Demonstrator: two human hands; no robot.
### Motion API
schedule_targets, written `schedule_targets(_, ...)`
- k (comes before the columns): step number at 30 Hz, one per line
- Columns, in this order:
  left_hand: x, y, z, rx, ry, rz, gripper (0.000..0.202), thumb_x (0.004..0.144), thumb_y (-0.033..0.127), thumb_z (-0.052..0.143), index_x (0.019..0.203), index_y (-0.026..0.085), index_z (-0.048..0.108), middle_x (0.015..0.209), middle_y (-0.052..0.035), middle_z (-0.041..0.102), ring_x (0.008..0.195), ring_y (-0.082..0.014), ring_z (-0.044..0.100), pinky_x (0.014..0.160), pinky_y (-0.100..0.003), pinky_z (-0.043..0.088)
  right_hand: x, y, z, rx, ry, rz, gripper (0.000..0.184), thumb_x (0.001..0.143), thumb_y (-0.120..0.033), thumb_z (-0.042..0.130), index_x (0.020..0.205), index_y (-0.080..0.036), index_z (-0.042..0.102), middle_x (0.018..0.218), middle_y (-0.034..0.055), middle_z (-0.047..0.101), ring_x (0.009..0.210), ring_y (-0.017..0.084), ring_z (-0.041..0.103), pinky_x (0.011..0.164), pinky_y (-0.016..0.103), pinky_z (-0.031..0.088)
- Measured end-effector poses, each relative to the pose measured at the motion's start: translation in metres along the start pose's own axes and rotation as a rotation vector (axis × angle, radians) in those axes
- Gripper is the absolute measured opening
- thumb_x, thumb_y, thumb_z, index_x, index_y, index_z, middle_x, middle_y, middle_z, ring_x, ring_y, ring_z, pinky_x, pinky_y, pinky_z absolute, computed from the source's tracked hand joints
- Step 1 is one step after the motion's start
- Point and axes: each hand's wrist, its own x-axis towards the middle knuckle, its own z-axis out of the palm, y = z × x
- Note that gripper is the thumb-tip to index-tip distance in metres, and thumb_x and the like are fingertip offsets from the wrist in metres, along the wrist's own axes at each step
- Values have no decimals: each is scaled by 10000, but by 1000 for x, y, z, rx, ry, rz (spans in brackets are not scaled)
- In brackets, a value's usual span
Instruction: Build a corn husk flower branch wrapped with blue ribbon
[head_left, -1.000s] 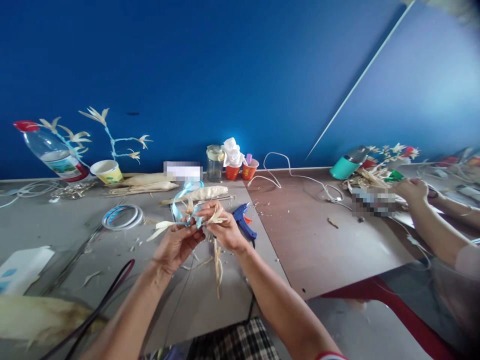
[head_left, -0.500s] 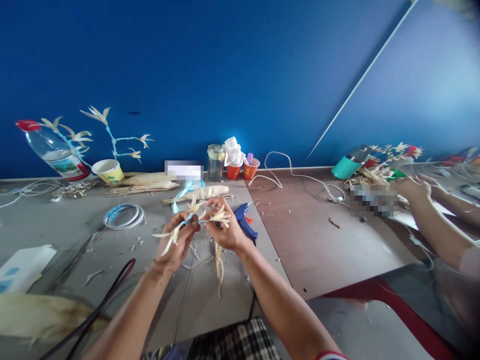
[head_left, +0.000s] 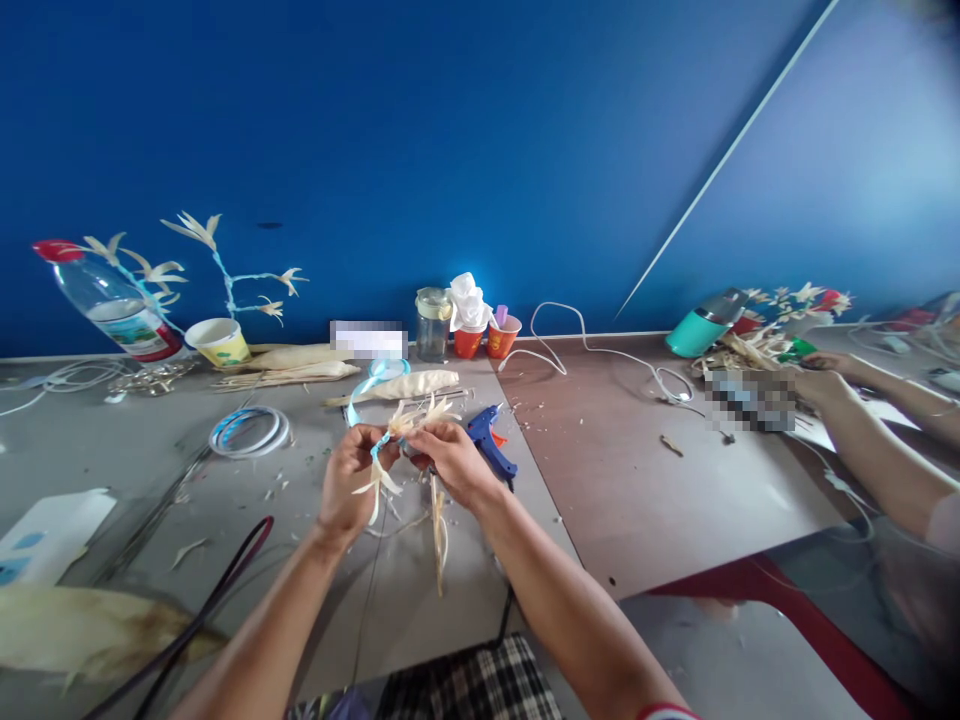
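Note:
Both my hands grip one flower stem [head_left: 377, 447], wrapped in light blue tape and bearing pale dried-husk flowers. My left hand [head_left: 349, 475] is closed round the stem's left part, with one flower hanging below its fingers. My right hand [head_left: 450, 460] pinches it at the right, close to the upper flowers [head_left: 427, 415]. A blue tape roll [head_left: 388, 370] lies behind my hands, its loose strip [head_left: 358, 400] running down toward my left fingers. Beside my right hand lies a blue glue gun [head_left: 491, 440]. Dried husk strips [head_left: 437, 540] lie below my hands.
Taped flower branches [head_left: 225, 280] stand in a yellow paper cup [head_left: 217, 343] near a tilted bottle [head_left: 120, 310]. White rings [head_left: 249, 432], a glass jar [head_left: 433, 325] and red cups [head_left: 502, 338] are about. At right, a co-worker's hands [head_left: 825, 385] work by a green bottle [head_left: 701, 325].
The flower stem has turned in my hands: the lower flower has swung right and down, and the right-hand flower now points upward. My right fingers have shifted slightly down.

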Motion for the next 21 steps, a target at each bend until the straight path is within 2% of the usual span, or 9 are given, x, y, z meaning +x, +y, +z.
schedule_targets(2, 2, -3, -2, -45, 30, -12, 286, 514, 140, 815, 671, 179, 580, 707, 22, 660, 637, -108, 584, 632, -229, 463, -2, -4, -2, 151, -62, 77, 331, 662, -416, 718, 566, -154, 541, 538, -29, 488, 490, 68, 369, 495, 230, 279)
schedule_targets(4, 5, -5, -4, -112, 58, -13, 287, 517, 154, 819, 672, 180, 579, 727, 21, 681, 635, -104, 595, 633, -224, 467, -4, -9, -6, 268, -178, 128, 337, 654, -434, 737, 606, -148, 565, 576, -18, 542, 464, 57, 363, 491, 230, 288)
schedule_targets(7, 7, -7, -6, -181, 69, -25, 269, 543, 163, 809, 670, 185, 573, 752, 15, 699, 622, -104, 603, 613, -225, 468, -5, -12, -12, 313, -320, 142, 291, 684, -407, 726, 684, -148, 594, 653, 4, 606, 450, 46, 369, 494, 226, 297)
schedule_targets(9, 8, -7, -6, -213, 82, -52, 259, 549, 155, 803, 663, 183, 572, 729, 17, 693, 607, -110, 609, 592, -232, 469, -3, -10, -13, 249, -263, 134, 234, 661, -330, 741, 707, -151, 597, 652, -9, 589, 472, 47, 385, 484, 212, 278)
schedule_targets(11, 8, -6, -5, -249, 101, -80, 255, 544, 139, 802, 666, 180, 581, 709, 21, 688, 617, -113, 623, 596, -230, 469, 0, -5, -9, 136, -145, 99, 195, 628, -251, 736, 738, -158, 605, 633, -32, 550, 498, 52, 398, 484, 202, 275)
schedule_targets(14, 8, -6, -5, -276, 81, -108, 246, 556, 134, 797, 674, 180, 586, 709, 19, 688, 641, -119, 638, 622, -236, 471, 4, 5, -1, -20, -15, -39, 149, 625, -196, 680, 738, -175, 586, 627, -52, 513, 520, 60, 400, 512, 204, 315)
schedule_targets(17, 7, -6, -4, -280, 36, -120, 243, 564, 129, 790, 671, 177, 577, 703, 16, 679, 626, -121, 625, 614, -246, 465, 5, 13, 4, -111, 8, -149, 95, 659, -207, 640, 726, -179, 578, 632, -45, 509, 549, 77, 423, 542, 215, 346)
schedule_targets(21, 4, -10, -5, -235, -3, -76, 237, 571, 124, 779, 668, 171, 568, 709, 10, 670, 613, -104, 584, 624, -242, 456, 5, 17, 5, -129, 42, -218, 142, 675, -275, 655, 764, -176, 607, 683, -5, 566, 653, 129, 517, 627, 251, 412)
